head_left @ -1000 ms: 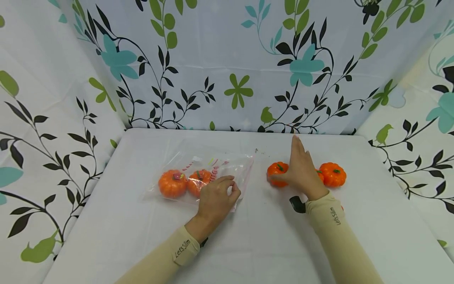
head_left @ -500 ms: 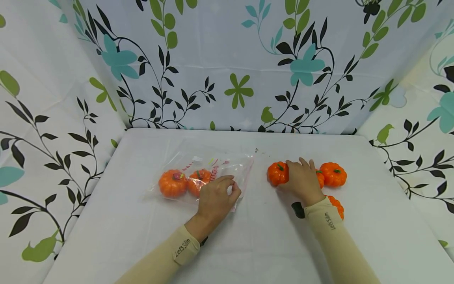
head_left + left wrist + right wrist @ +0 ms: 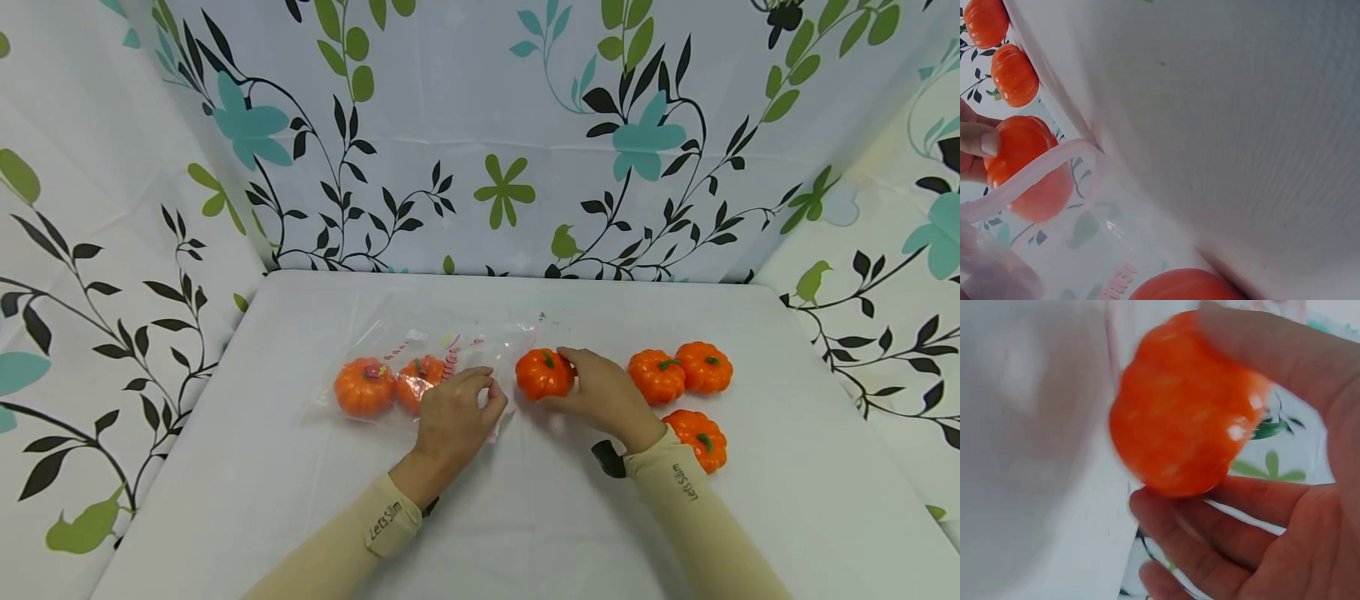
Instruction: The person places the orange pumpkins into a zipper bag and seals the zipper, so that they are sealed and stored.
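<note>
A clear plastic bag [image 3: 390, 333] with pink print lies on the table with two small orange toy pumpkins [image 3: 364, 388] inside. My left hand [image 3: 457, 417] pinches the bag's edge on its right side, and the pink-tinted rim [image 3: 1029, 175] arches up in the left wrist view. Between thumb and fingers my right hand [image 3: 603, 392] holds another orange pumpkin [image 3: 543, 374] with a green stem, at the bag's mouth. That pumpkin shows partly behind the rim in the left wrist view. My left fingertips' contact with the plastic is partly hidden.
To the right of my right hand are three more orange pumpkins: one [image 3: 657, 377] touching or close to a second [image 3: 704, 367], and a third [image 3: 699, 440] nearer, beside my right sleeve. The white table [image 3: 525, 517] ends at a patterned curtain [image 3: 450, 167] behind.
My right hand came down onto the leftmost loose pumpkin, took hold of it and carried it left to the bag's mouth. My left hand stays in place at the bag's edge.
</note>
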Demonstrator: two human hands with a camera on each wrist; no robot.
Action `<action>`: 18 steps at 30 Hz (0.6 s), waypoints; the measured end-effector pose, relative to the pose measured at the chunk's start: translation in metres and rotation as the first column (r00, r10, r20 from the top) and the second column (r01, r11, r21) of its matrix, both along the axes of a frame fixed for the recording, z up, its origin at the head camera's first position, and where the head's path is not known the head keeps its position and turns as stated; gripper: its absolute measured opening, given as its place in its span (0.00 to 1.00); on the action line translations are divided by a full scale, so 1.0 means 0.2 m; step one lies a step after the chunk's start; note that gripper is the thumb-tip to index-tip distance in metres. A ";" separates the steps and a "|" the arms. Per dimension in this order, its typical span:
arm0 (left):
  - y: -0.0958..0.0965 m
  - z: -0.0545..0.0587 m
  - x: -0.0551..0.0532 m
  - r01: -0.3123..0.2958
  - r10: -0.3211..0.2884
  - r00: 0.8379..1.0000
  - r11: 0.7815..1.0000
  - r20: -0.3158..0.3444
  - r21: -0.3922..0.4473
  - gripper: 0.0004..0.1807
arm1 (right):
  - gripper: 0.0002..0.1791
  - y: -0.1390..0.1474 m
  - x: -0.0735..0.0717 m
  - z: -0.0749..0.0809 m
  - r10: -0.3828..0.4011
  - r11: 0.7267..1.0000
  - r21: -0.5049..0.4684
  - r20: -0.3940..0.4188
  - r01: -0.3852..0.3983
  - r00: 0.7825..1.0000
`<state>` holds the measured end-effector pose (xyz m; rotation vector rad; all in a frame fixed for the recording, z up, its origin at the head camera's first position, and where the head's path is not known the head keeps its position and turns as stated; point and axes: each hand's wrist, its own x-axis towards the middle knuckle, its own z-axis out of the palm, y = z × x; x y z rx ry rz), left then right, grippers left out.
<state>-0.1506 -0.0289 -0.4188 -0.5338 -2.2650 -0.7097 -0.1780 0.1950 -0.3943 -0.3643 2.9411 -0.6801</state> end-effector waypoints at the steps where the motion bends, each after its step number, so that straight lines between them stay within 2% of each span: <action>1: 0.00 0.00 0.00 0.002 -0.002 1.000 1.000 0.001 0.002 0.01 | 0.46 -0.02 0.01 0.00 0.009 1.000 -0.014 0.001 -0.009 1.000; 8: -0.02 0.01 0.00 0.024 -0.024 1.000 1.000 -0.003 0.016 0.05 | 0.46 -0.16 -0.01 -0.08 0.046 0.998 -0.042 -0.050 -0.049 0.998; 11: -0.02 0.02 0.00 0.039 -0.039 0.999 0.999 -0.010 0.026 0.04 | 0.47 -0.21 -0.04 -0.11 0.056 0.998 -0.025 -0.085 -0.059 0.995; 18: -0.02 0.02 0.03 0.058 -0.057 0.998 0.998 -0.027 0.036 0.01 | 0.42 -0.32 -0.11 -0.18 0.058 0.998 -0.005 -0.150 -0.059 0.987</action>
